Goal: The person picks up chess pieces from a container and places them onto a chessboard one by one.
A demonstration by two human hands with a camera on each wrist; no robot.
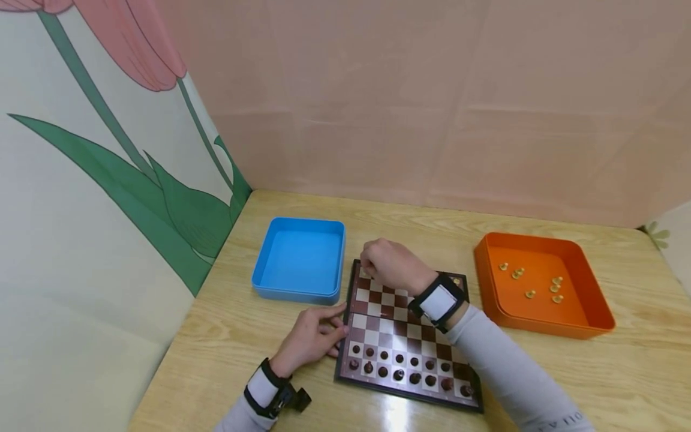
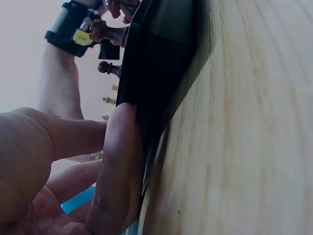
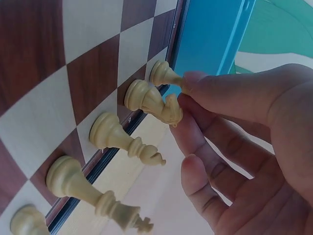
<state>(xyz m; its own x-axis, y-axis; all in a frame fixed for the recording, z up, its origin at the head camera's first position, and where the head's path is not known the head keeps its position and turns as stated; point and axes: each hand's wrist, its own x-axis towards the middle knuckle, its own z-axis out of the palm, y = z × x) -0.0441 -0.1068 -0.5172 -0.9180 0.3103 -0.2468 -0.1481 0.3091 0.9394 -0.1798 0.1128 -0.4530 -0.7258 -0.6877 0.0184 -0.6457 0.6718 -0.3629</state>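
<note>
Two right fingers (image 3: 205, 90) pinch cream pawn (image 3: 164, 76); left fingers (image 2: 117, 166) press chessboard (image 2: 156, 73)

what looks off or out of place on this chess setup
Several light chess pieces lie loose in the orange tray instead of on the chessboard. The dark pieces fill their two near rows neatly. The blue tray appears to hold nothing. Nothing looks spilled or damaged.

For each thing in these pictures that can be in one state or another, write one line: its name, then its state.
Chessboard: unfolded, flat on the table.
Blue tray: upright, holds nothing.
Orange tray: upright, holds several light pieces.
Dark pieces: standing in two rows on the near side.
Light knight: standing, fingertips touching it.
Left hand: fingers against the board's edge.
Right hand: curled over the far row.
</note>
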